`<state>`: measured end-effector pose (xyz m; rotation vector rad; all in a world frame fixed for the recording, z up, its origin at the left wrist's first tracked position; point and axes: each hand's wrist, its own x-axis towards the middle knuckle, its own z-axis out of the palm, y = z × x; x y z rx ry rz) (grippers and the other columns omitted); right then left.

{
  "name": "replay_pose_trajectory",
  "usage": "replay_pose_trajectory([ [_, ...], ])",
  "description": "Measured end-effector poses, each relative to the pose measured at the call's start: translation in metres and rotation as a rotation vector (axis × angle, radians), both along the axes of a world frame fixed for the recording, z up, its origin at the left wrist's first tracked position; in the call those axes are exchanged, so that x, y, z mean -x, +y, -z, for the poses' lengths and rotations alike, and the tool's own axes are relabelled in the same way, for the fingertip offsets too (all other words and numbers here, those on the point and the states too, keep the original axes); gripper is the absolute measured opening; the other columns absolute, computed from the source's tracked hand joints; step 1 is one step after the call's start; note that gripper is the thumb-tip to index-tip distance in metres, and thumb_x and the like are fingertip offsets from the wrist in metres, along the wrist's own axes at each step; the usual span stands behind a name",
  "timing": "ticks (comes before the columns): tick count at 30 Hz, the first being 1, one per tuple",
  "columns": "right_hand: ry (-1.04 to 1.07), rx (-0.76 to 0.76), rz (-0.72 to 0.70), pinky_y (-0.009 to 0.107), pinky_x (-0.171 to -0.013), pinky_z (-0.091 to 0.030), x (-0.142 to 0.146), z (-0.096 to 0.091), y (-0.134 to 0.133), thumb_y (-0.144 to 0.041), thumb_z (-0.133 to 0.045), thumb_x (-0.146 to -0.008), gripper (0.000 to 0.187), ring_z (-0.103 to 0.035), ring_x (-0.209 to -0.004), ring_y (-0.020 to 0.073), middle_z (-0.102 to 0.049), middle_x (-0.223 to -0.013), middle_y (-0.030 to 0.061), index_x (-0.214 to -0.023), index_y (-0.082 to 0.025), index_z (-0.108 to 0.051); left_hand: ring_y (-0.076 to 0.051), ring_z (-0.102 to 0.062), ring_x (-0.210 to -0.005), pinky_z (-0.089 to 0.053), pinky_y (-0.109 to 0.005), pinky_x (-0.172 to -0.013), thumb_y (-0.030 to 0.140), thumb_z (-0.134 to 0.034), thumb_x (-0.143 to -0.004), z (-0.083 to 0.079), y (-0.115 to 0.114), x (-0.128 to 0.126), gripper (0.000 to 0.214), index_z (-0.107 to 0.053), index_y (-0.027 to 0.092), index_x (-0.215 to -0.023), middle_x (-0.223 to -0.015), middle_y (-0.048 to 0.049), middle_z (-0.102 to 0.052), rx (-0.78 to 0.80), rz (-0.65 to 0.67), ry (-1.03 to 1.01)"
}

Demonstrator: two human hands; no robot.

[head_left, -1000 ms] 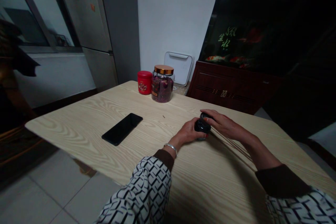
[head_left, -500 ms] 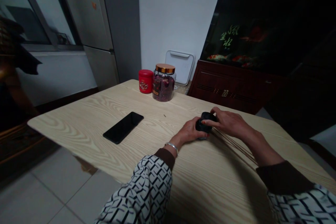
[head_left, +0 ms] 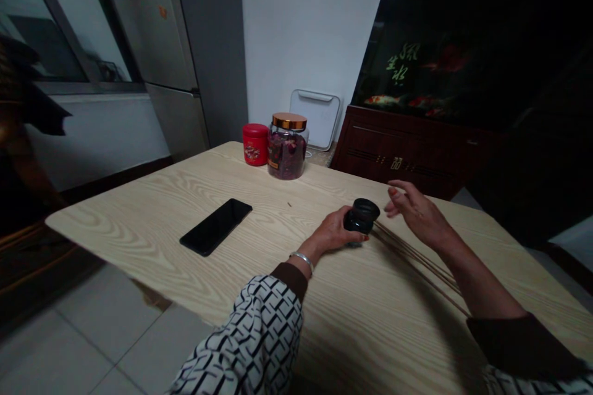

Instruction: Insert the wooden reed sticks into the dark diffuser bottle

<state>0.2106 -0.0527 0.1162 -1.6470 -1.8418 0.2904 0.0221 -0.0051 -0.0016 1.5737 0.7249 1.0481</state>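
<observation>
My left hand (head_left: 334, 229) is wrapped round a small dark jar (head_left: 359, 223) with a wide black cap (head_left: 365, 208), which stands upright on the table. To the right of the jar, my right hand (head_left: 419, 213) is raised, its fingers bent and apart, with nothing in them. A short gap separates those fingers from the cap. Several thin brown sticks (head_left: 407, 249) lie on the table from beside the jar towards me, partly hidden under my right forearm.
A black phone (head_left: 216, 226) lies on the wooden table (head_left: 152, 197), left of my hands. Towards the back stand a red canister (head_left: 255, 145) and a large clear jar (head_left: 287, 151) with dark red contents. Behind the table are a fridge (head_left: 217, 49) and a fish tank (head_left: 445, 43).
My right hand has let go of the cap and moved to the right and slightly up. The left hand keeps its grip on the jar, and the cap stays on.
</observation>
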Motion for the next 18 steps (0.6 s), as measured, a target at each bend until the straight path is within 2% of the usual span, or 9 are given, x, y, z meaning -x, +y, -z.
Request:
replay_pose_trajectory([
  [2,0.010,0.015,-0.238,0.039,-0.086,-0.054,0.002,0.003,0.001,-0.060,-0.051,-0.090,0.066,-0.066,-0.115,0.0285,-0.065,-0.131,0.0145,-0.144,-0.023,-0.044,-0.024,-0.063,-0.100,-0.051,-0.038,-0.093,0.027,-0.089,-0.059,0.000,0.001,0.000,0.068,-0.062,0.015,-0.121,-0.108,-0.0098,-0.069,-0.001,0.000,0.004],
  [3,-0.028,0.025,-0.295,0.039,-0.087,-0.054,0.003,0.004,0.001,-0.057,-0.057,-0.088,0.067,-0.064,-0.117,0.0285,-0.061,-0.137,0.0138,-0.146,-0.025,-0.043,-0.024,-0.063,-0.101,-0.051,-0.038,-0.093,0.026,-0.089,-0.059,0.000,0.001,0.000,0.068,-0.062,0.015,-0.121,-0.108,-0.0098,-0.069,-0.004,0.002,0.006],
  [4,-0.085,0.035,-0.289,0.039,-0.085,-0.055,0.004,0.004,0.002,-0.055,-0.060,-0.086,0.068,-0.066,-0.113,0.0287,-0.063,-0.135,0.0129,-0.146,-0.027,-0.043,-0.024,-0.062,-0.101,-0.050,-0.038,-0.093,0.026,-0.089,-0.059,0.001,0.001,0.000,0.068,-0.062,0.015,-0.121,-0.108,-0.0098,-0.068,-0.008,0.004,0.009],
  [7,-0.259,0.024,-0.065,0.041,-0.075,-0.055,0.003,0.002,0.004,-0.057,-0.062,-0.084,0.066,-0.071,-0.087,0.0280,-0.073,-0.107,0.0090,-0.141,-0.028,-0.048,-0.024,-0.062,-0.100,-0.050,-0.037,-0.092,0.028,-0.088,-0.061,0.003,0.003,0.000,0.069,-0.061,0.015,-0.124,-0.109,-0.0100,-0.068,-0.030,0.015,0.025],
  [8,-0.291,0.012,-0.024,0.041,-0.074,-0.055,0.002,0.003,0.006,-0.059,-0.063,-0.083,0.068,-0.070,-0.085,0.0281,-0.072,-0.105,0.0086,-0.141,-0.027,-0.049,-0.024,-0.062,-0.100,-0.050,-0.037,-0.091,0.029,-0.087,-0.062,0.004,0.003,0.000,0.070,-0.060,0.015,-0.124,-0.110,-0.0100,-0.067,-0.038,0.018,0.029],
  [10,-0.294,-0.001,-0.116,0.041,-0.079,-0.055,0.000,0.007,0.010,-0.060,-0.065,-0.081,0.070,-0.069,-0.096,0.0286,-0.068,-0.118,0.0105,-0.141,-0.027,-0.049,-0.023,-0.062,-0.099,-0.050,-0.036,-0.090,0.030,-0.087,-0.062,0.006,0.005,0.000,0.070,-0.060,0.014,-0.124,-0.110,-0.0098,-0.067,-0.052,0.021,0.030],
  [13,-0.230,-0.021,-0.341,0.042,-0.096,-0.051,0.000,0.019,0.017,-0.054,-0.063,-0.085,0.059,-0.062,-0.115,0.0281,-0.061,-0.132,0.0116,-0.136,-0.025,-0.054,-0.022,-0.062,-0.099,-0.049,-0.034,-0.088,0.030,-0.086,-0.062,0.007,0.005,0.000,0.069,-0.060,0.014,-0.124,-0.109,-0.0090,-0.067,-0.061,0.017,0.029],
  [15,-0.217,-0.046,-0.341,0.043,-0.099,-0.048,0.004,0.024,0.018,-0.051,-0.062,-0.086,0.051,-0.060,-0.117,0.0286,-0.063,-0.128,0.0115,-0.129,-0.023,-0.059,-0.022,-0.061,-0.097,-0.049,-0.033,-0.086,0.032,-0.086,-0.063,0.006,0.005,0.000,0.068,-0.060,0.014,-0.123,-0.109,-0.0084,-0.067,-0.067,0.015,0.037],
  [18,-0.257,-0.067,-0.225,0.043,-0.092,-0.049,0.014,0.026,0.012,-0.052,-0.063,-0.086,0.048,-0.062,-0.109,0.0292,-0.065,-0.119,0.0123,-0.122,-0.021,-0.061,-0.021,-0.061,-0.093,-0.049,-0.031,-0.082,0.034,-0.085,-0.063,0.005,0.004,0.000,0.066,-0.061,0.015,-0.121,-0.105,-0.0074,-0.067,-0.069,0.011,0.061],
])
